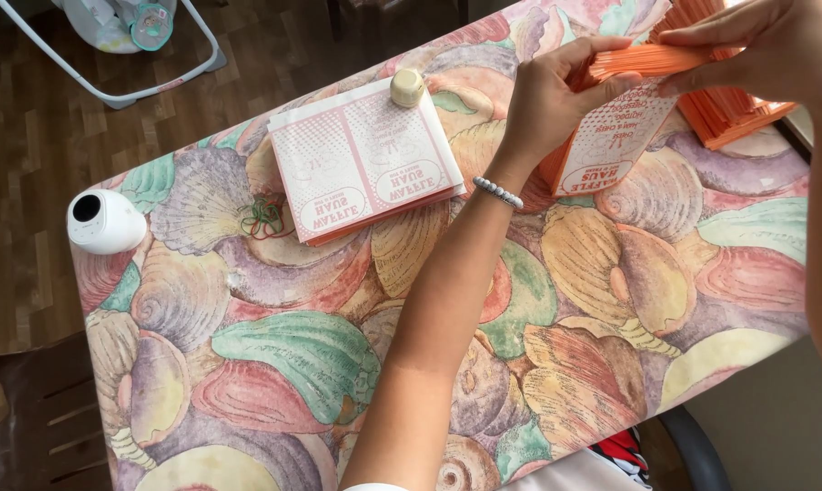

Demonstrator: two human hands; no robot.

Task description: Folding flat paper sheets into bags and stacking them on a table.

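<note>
My left fingers [602,86] pinch the orange bag [615,132] at its top edge; right fingers [702,36] closed on the same edge, long axis running right.

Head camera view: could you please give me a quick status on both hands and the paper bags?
Left hand and right hand both grip the orange-and-white printed paper bag bundle. Flat bag stack under a small cream weight. Nothing blocking.

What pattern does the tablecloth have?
Large seashells in green, orange, pink and purple cover the tablecloth, seen in the head view.
</note>
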